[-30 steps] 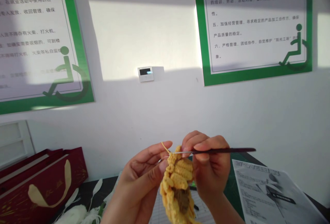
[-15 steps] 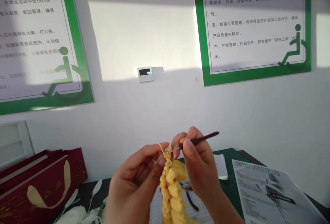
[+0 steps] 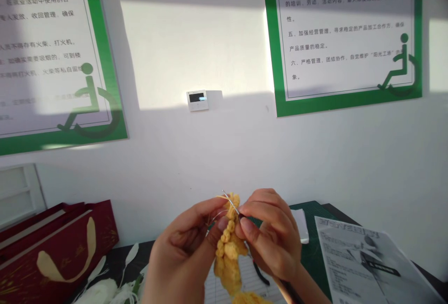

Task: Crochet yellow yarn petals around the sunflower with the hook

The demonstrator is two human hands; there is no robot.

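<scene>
A strip of yellow crochet work (image 3: 229,248) hangs below my hands, its top edge pinched between the thumb and fingers of my left hand (image 3: 185,243). A strand of yellow yarn (image 3: 221,196) passes near the left index fingertip. My right hand (image 3: 271,234) is closed around a crochet hook (image 3: 230,201). The metal shaft of the hook lies across the top of the work and its tip points up and left. Its dark handle runs down under the right palm and shows again by the wrist.
Lined paper (image 3: 217,285) and black-handled pliers (image 3: 259,273) lie beneath my hands. At right are a green cutting mat (image 3: 311,252) and a printed sheet (image 3: 371,266). Dark red gift bags (image 3: 66,243) and white yarn pieces (image 3: 101,292) sit at left. Behind stands a white wall (image 3: 210,154).
My right hand has turned, swinging the crochet hook from handle up and right to handle down by the wrist. The crochet work has tilted and its lower part hangs further left.
</scene>
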